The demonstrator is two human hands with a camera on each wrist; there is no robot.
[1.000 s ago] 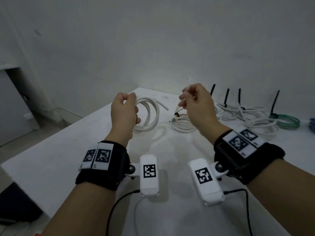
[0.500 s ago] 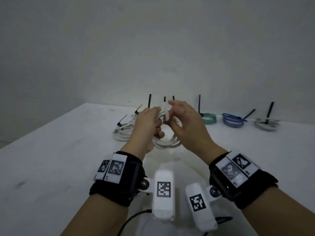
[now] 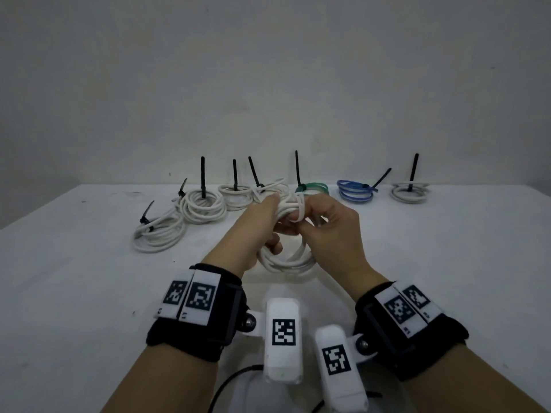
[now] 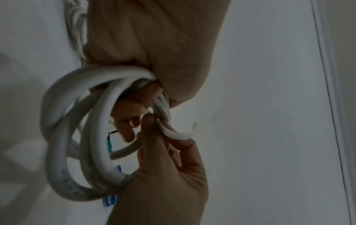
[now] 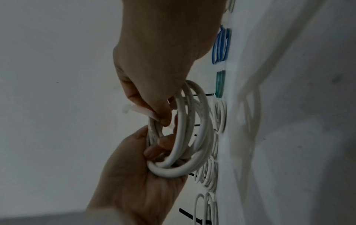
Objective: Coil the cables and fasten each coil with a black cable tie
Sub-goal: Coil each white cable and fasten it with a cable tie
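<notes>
Coil: white cable coil (image 3: 286, 257) held above the table (image 3: 74, 278), between both hands.
Strap: a white strip (image 3: 300, 208) loops over the coil's top.
Left hand (image 3: 256, 231): fingers curled round the coil.
Right hand (image 3: 331, 231): thumb and fingers pinch the strip.
Behind: tied white coils (image 3: 202, 205), green coil (image 3: 313, 187), blue coil (image 3: 354, 193), black ties (image 3: 203, 175) upright.

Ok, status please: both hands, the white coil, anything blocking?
Left hand grips white coil above table. Right hand pinches a white strip at the coil's top; black tie not seen on it. Tied coils behind, clear of hands.
</notes>
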